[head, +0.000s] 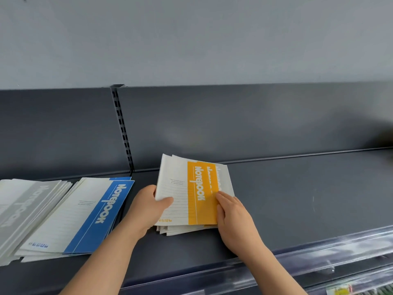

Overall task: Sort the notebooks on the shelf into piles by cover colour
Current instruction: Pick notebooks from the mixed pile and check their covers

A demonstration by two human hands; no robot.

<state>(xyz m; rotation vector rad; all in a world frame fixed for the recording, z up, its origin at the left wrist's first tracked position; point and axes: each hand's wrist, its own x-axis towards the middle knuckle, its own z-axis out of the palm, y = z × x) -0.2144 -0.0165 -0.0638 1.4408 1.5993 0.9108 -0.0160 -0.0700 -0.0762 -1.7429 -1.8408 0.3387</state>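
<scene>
**Q:** Entry 1, the thing in hand?

**A:** Yellow notebook pile: several thin copies, white covers with a yellow band reading "Notebook". It lies on the shelf between the 2 hands, its edges fanned and uneven. The left hand grips its left edge, thumb over the top cover and fingers tucked out of sight. The right hand lies against the opposite edge with fingers nearly straight, pressing and clasping nothing.

**Q:** Progress?

**A:** By judgement, a late stage. 3 colour groups show:
- yellow, between the hands
- blue notebook pile, just outside the left hand
- grey notebook pile, beyond the blue and cut by the frame edge

No loose notebook is visible elsewhere. What seems left is squaring the yellow pile, and perhaps the other 2, which are also fanned. Stock outside the frame cannot be ruled out.

**Q:** Surroundings?

**A:**
- Dark back panel, beyond the fingertips.
- Slotted upright, beyond the left hand.
- Clear price rail, along the shelf's front lip by the right forearm.
- Pale wall, above.
- Blurred goods below the rail, unidentifiable.

**Q:** Obstructions?

**A:** None seen. The blue pile sits near the left wrist, apart from the yellow pile. A sideways shove that way could mix the 2.
</scene>
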